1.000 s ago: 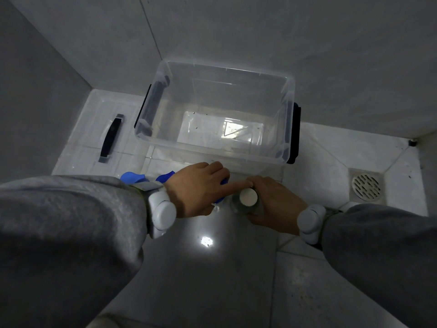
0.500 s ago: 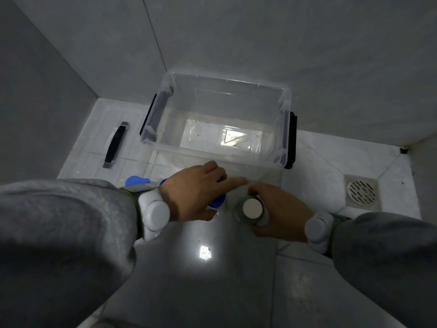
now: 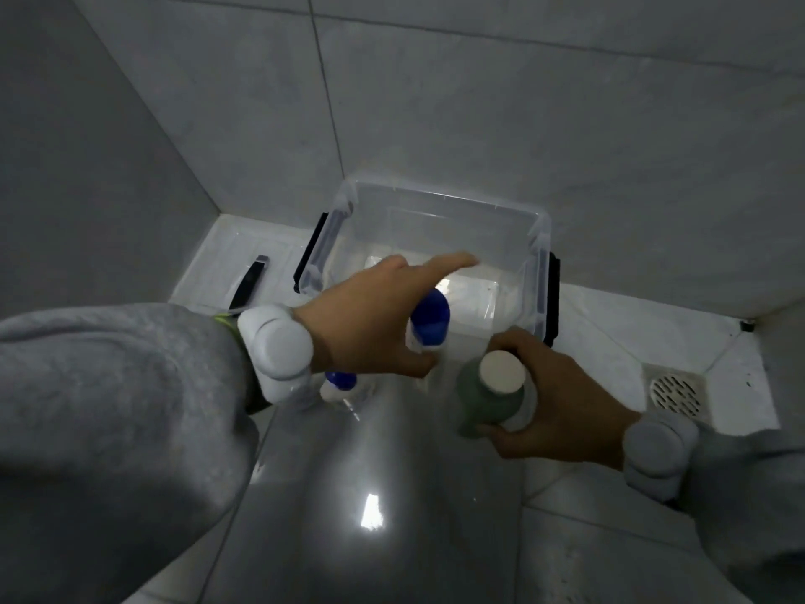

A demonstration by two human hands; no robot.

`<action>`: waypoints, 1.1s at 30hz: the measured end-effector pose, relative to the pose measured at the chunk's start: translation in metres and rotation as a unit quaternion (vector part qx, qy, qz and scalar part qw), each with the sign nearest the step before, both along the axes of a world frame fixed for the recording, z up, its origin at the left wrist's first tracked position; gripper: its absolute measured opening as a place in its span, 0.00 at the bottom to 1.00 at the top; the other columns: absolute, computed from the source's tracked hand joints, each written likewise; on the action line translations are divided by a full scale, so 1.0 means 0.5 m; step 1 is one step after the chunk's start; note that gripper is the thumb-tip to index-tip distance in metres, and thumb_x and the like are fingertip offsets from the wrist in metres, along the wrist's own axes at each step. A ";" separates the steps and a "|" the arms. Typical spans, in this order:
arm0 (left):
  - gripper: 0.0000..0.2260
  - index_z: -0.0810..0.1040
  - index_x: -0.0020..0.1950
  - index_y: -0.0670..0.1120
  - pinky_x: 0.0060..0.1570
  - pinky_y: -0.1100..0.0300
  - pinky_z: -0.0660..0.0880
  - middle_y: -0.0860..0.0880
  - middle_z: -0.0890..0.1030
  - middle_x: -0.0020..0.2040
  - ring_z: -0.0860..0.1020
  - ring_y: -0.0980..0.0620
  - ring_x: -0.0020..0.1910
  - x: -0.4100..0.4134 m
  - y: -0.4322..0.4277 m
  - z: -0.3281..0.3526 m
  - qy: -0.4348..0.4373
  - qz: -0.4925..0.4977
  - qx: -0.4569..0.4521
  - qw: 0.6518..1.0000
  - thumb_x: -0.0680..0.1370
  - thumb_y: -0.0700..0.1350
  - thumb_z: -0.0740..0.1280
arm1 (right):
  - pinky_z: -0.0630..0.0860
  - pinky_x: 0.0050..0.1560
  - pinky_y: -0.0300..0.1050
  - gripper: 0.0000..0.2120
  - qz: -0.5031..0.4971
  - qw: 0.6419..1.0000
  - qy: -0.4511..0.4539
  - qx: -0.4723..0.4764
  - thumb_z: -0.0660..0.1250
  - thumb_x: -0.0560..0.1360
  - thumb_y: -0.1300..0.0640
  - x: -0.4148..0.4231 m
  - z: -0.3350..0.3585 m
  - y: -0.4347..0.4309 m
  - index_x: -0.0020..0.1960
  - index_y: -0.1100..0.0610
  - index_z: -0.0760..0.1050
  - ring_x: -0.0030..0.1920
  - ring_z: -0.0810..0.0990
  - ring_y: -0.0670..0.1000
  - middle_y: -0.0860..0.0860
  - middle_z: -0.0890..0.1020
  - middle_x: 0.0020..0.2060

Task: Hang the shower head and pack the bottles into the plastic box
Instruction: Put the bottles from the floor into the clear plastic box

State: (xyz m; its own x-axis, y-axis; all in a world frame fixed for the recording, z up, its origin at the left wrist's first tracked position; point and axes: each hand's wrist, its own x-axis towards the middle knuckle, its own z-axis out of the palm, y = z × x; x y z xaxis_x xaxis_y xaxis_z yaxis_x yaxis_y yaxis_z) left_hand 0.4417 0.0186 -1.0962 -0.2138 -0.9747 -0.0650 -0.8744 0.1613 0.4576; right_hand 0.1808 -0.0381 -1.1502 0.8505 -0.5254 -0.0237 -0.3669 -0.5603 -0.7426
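- The plastic box (image 3: pixel 538 255) is clear, with black latches on both short sides. It sits open on the floor in the corner of the tiled walls (image 3: pixel 522 124). Nothing can be seen inside it.
- Your left hand (image 3: pixel 366 329) holds a bottle with a blue cap (image 3: pixel 429 322) above the box's near rim. The lower fingers wrap the bottle, and the index finger is stretched out over the box.
- Your right hand (image 3: pixel 553 398) is closed around a green bottle with a white cap (image 3: pixel 496 394), held just in front of the box's near right corner.
- A second blue-capped bottle (image 3: pixel 342 385) stands on the floor below your left wrist.
- Your left hand covers most of the body of the bottle it holds, and the frame is blurred, so no labels can be read.
- The box's lid (image 3: pixel 244 272) lies flat to the left of the box, partly cut off by your left sleeve (image 3: pixel 109 420).
- A floor drain (image 3: pixel 675 390) sits well to the right of the box.
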 end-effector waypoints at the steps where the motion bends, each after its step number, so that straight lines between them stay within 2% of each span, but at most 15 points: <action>1: 0.49 0.46 0.79 0.65 0.61 0.51 0.76 0.51 0.78 0.57 0.74 0.53 0.55 0.002 -0.007 0.011 0.011 0.011 0.002 1.000 0.70 0.59 0.77 | 0.77 0.53 0.38 0.34 -0.004 1.000 -0.008 0.004 0.79 0.61 0.40 0.005 0.012 -0.006 0.61 0.43 0.67 0.54 0.78 0.45 0.39 0.76 0.54; 3: 0.49 0.46 0.79 0.64 0.61 0.52 0.76 0.52 0.78 0.56 0.75 0.52 0.54 0.009 -0.018 0.032 0.024 0.033 0.000 0.999 0.70 0.59 0.78 | 0.75 0.56 0.31 0.35 -0.013 0.999 -0.032 -0.003 0.78 0.61 0.38 0.020 0.042 -0.017 0.62 0.40 0.66 0.57 0.77 0.43 0.37 0.75 0.56; 5: 0.50 0.46 0.80 0.63 0.61 0.54 0.75 0.53 0.77 0.56 0.75 0.53 0.54 0.013 -0.030 0.051 0.028 0.043 -0.001 0.999 0.70 0.60 0.78 | 0.74 0.57 0.30 0.35 -0.027 0.998 -0.057 -0.004 0.77 0.61 0.38 0.034 0.071 -0.031 0.63 0.38 0.65 0.60 0.76 0.41 0.34 0.74 0.57; 9: 0.50 0.47 0.80 0.63 0.59 0.52 0.77 0.54 0.77 0.54 0.76 0.54 0.52 0.020 -0.042 0.078 0.021 0.050 -0.002 0.999 0.69 0.59 0.78 | 0.78 0.56 0.44 0.35 -0.040 0.992 -0.118 -0.022 0.77 0.63 0.43 0.047 0.107 -0.059 0.65 0.47 0.67 0.58 0.77 0.47 0.35 0.74 0.56; 12: 0.49 0.48 0.79 0.64 0.53 0.51 0.80 0.52 0.80 0.49 0.78 0.54 0.48 0.026 -0.050 0.094 0.024 0.059 -0.006 0.998 0.69 0.58 0.78 | 0.78 0.54 0.48 0.34 -0.067 0.986 -0.150 -0.039 0.77 0.64 0.45 0.052 0.121 -0.079 0.65 0.49 0.66 0.56 0.78 0.48 0.36 0.74 0.55; 16: 0.47 0.51 0.79 0.63 0.44 0.62 0.77 0.54 0.79 0.46 0.78 0.57 0.42 0.039 -0.073 0.113 0.033 0.070 -0.033 0.996 0.69 0.58 0.78 | 0.80 0.54 0.50 0.34 -0.125 0.978 -0.161 -0.033 0.76 0.62 0.42 0.061 0.135 -0.110 0.63 0.48 0.67 0.55 0.79 0.47 0.34 0.76 0.53; 18: 0.47 0.51 0.79 0.62 0.43 0.66 0.75 0.55 0.79 0.46 0.77 0.58 0.41 0.045 -0.086 0.116 0.034 0.079 -0.047 0.995 0.69 0.58 0.78 | 0.80 0.55 0.51 0.34 -0.151 0.975 -0.159 -0.027 0.77 0.62 0.42 0.068 0.140 -0.123 0.63 0.46 0.67 0.55 0.79 0.47 0.37 0.77 0.54; 22: 0.46 0.52 0.79 0.60 0.42 0.71 0.70 0.57 0.77 0.46 0.76 0.60 0.42 0.049 -0.102 0.105 0.031 0.095 -0.056 0.993 0.70 0.57 0.78 | 0.80 0.55 0.51 0.32 -0.176 0.974 -0.142 -0.014 0.80 0.63 0.48 0.086 0.125 -0.140 0.62 0.46 0.68 0.54 0.79 0.46 0.41 0.78 0.54; 24: 0.45 0.53 0.80 0.59 0.43 0.68 0.71 0.55 0.78 0.47 0.76 0.59 0.44 0.052 -0.107 0.093 0.026 0.100 -0.063 0.993 0.70 0.57 0.77 | 0.80 0.54 0.49 0.32 -0.175 0.977 -0.120 -0.016 0.80 0.63 0.48 0.097 0.106 -0.151 0.62 0.46 0.68 0.54 0.79 0.45 0.42 0.78 0.55; 27: 0.45 0.53 0.79 0.59 0.51 0.59 0.75 0.53 0.78 0.50 0.76 0.53 0.48 0.060 -0.113 0.070 0.013 0.111 -0.072 0.991 0.71 0.57 0.77 | 0.78 0.52 0.41 0.32 -0.168 0.982 -0.080 -0.020 0.81 0.64 0.46 0.118 0.075 -0.165 0.62 0.45 0.68 0.53 0.78 0.42 0.39 0.77 0.55; 29: 0.45 0.53 0.79 0.60 0.53 0.53 0.76 0.52 0.78 0.52 0.74 0.51 0.51 0.073 -0.122 0.049 -0.004 0.118 -0.072 0.990 0.70 0.58 0.76 | 0.78 0.54 0.41 0.32 -0.152 0.987 -0.042 -0.016 0.80 0.64 0.45 0.136 0.051 -0.178 0.62 0.44 0.67 0.54 0.77 0.41 0.39 0.77 0.55; 33: 0.45 0.52 0.80 0.59 0.56 0.51 0.75 0.51 0.78 0.53 0.72 0.50 0.53 0.115 -0.137 -0.002 -0.051 0.126 -0.063 0.989 0.71 0.59 0.76 | 0.77 0.52 0.45 0.30 -0.130 0.991 0.011 -0.023 0.79 0.63 0.42 0.176 0.005 -0.202 0.60 0.46 0.69 0.52 0.76 0.42 0.41 0.77 0.53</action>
State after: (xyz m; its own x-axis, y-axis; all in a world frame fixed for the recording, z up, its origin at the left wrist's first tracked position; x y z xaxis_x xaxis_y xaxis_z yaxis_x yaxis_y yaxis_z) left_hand 0.4991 -0.0498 -1.0974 0.0389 -0.9979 0.0521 -0.9349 -0.0179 0.3544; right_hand 0.2688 -0.1389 -1.1476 0.6852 -0.7283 -0.0122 -0.5198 -0.4772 -0.7086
